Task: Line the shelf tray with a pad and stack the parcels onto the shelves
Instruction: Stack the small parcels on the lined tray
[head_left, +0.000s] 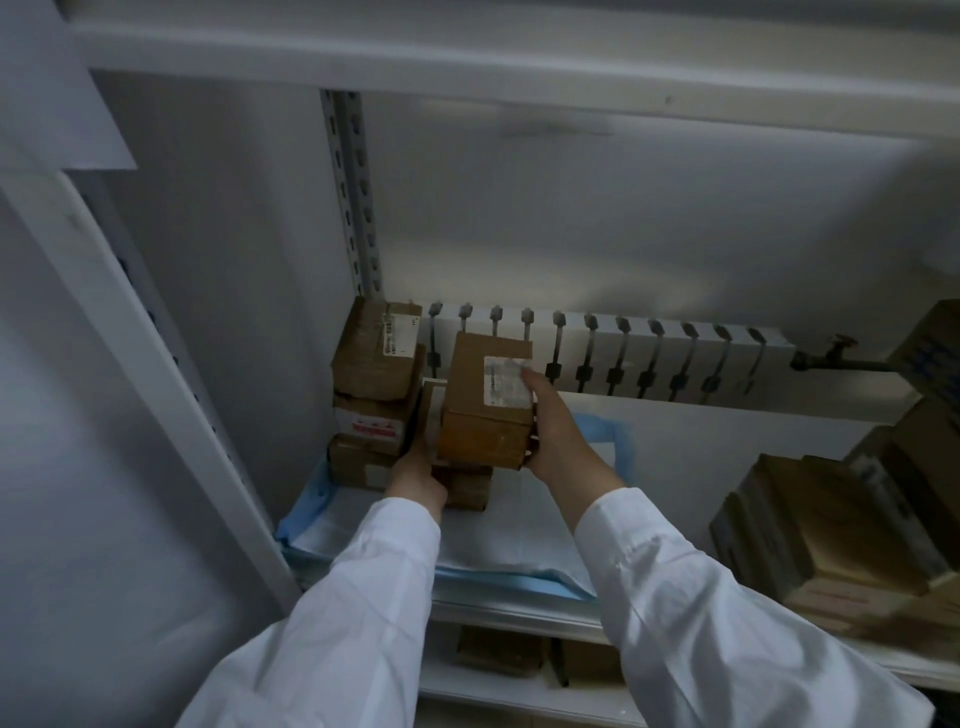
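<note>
A brown parcel (485, 400) is gripped between both hands above the pad (524, 535), which is spread over the shelf (691, 431). The right hand (558, 436) is clasped on its right side, fingertips on the white label; the left hand (415, 475) is pressed to its lower left edge. The parcel's long axis runs away from the person, labelled face upward. A stack (376, 395) of parcels stands just to the left, in the corner.

The parcel label (506, 382) is too blurred to read, and the right-hand boxes (831, 540) are blurred and cropped.
</note>
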